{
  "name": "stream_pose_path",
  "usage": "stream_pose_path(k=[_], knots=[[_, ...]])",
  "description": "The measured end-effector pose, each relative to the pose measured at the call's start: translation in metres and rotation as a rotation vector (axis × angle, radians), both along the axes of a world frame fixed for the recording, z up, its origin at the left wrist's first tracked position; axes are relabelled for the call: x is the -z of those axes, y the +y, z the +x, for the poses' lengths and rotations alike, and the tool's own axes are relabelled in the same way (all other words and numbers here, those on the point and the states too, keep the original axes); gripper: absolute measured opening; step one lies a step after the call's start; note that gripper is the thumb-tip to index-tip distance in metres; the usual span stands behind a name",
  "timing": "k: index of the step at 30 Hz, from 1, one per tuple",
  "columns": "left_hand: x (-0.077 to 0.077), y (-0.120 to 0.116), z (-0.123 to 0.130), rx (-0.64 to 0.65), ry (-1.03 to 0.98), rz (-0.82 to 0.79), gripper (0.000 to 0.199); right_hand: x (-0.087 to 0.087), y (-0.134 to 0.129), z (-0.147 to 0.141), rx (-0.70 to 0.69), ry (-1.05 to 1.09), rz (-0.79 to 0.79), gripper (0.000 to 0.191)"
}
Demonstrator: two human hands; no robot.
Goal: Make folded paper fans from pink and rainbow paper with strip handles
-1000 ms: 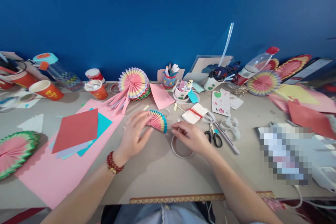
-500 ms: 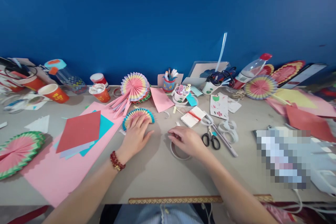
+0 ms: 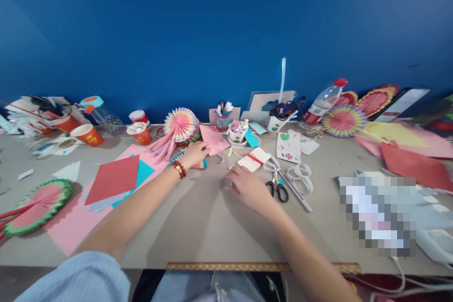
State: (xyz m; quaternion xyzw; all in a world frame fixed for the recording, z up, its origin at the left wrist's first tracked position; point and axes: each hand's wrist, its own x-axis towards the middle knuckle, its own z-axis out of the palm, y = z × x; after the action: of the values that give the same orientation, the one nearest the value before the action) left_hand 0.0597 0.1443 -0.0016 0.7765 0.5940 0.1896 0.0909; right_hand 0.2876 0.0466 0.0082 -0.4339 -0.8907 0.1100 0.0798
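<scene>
My left hand point(image 3: 197, 154), with a red bead bracelet at the wrist, stretches its fingers over the folded paper fan point(image 3: 202, 164) with a blue edge. It partly hides this fan, and its fingertips are close to a pink sheet point(image 3: 213, 139). On the grey table, my right hand point(image 3: 246, 188) has its fingers curled, and whatever lies inside them is hidden. Beside it are black-handled scissors point(image 3: 277, 190). Behind its fingers lies a white packet point(image 3: 253, 159) with a red tie. A small clear ring point(image 3: 220, 158) lies between the hands.
Pleated paper rosettes point(image 3: 180, 125) stand at the back. Coloured sheets point(image 3: 113, 180) and a green-edged fan point(image 3: 46, 203) lie to the left. Cups point(image 3: 87, 136) and a bottle point(image 3: 323, 104) line the blue wall. Tape rolls point(image 3: 301, 180) and a pixelated device point(image 3: 377, 217) are to the right.
My left hand has moved forward and right, off the middle of the blue-edged fan. The tape ring seen below my right hand is out of sight. The view has shifted slightly.
</scene>
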Motion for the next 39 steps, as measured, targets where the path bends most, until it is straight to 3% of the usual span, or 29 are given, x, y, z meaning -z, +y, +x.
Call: stream_pose_path(k=[3, 7, 11, 13, 14, 16, 18, 21, 27, 29, 35, 37, 39], knots=[[-0.004, 0.011, 0.015, -0.035, -0.020, 0.078, 0.030, -0.001, 0.001, 0.000, -0.025, 0.012, 0.001, 0.024], [-0.020, -0.007, 0.013, 0.027, -0.047, 0.236, 0.031, -0.001, 0.000, 0.000, -0.023, 0.036, 0.004, 0.025], [-0.039, -0.041, -0.025, 0.031, -0.093, 0.391, 0.033, 0.001, 0.000, 0.001, 0.020, 0.106, 0.020, 0.028], [-0.042, -0.057, -0.052, -0.030, -0.242, 0.546, 0.027, 0.001, 0.000, 0.000, 0.067, 0.188, 0.067, 0.040], [-0.041, -0.065, -0.064, -0.072, -0.312, 0.547, 0.024, 0.001, -0.001, 0.000, 0.096, 0.235, 0.104, 0.051], [-0.035, -0.080, -0.084, -0.060, -0.423, 0.317, 0.022, 0.000, -0.002, -0.002, 0.120, 0.305, 0.184, 0.073], [-0.024, -0.094, -0.094, 0.047, -0.446, -0.017, 0.024, -0.002, -0.006, -0.005, 0.061, 0.322, 0.236, 0.085], [-0.008, -0.108, -0.094, 0.200, -0.388, -0.258, 0.023, -0.004, -0.013, -0.013, -0.141, 0.253, 0.247, 0.076], [0.005, -0.111, -0.072, 0.315, -0.387, -0.298, 0.021, -0.007, -0.022, -0.028, -0.426, 0.070, 0.179, 0.018], [0.006, -0.110, -0.068, 0.333, -0.374, -0.298, 0.019, -0.008, -0.024, -0.027, -0.465, 0.022, 0.139, 0.017], [-0.003, -0.129, -0.066, 0.383, -0.293, -0.209, 0.017, -0.002, -0.040, -0.006, -0.328, 0.108, -0.090, 0.017], [-0.008, -0.143, -0.066, 0.447, -0.208, -0.126, 0.019, 0.002, -0.047, 0.001, -0.255, 0.120, -0.140, 0.016], [-0.011, -0.158, -0.067, 0.523, -0.170, -0.158, 0.023, 0.006, -0.052, 0.004, -0.180, 0.132, -0.168, 0.015]])
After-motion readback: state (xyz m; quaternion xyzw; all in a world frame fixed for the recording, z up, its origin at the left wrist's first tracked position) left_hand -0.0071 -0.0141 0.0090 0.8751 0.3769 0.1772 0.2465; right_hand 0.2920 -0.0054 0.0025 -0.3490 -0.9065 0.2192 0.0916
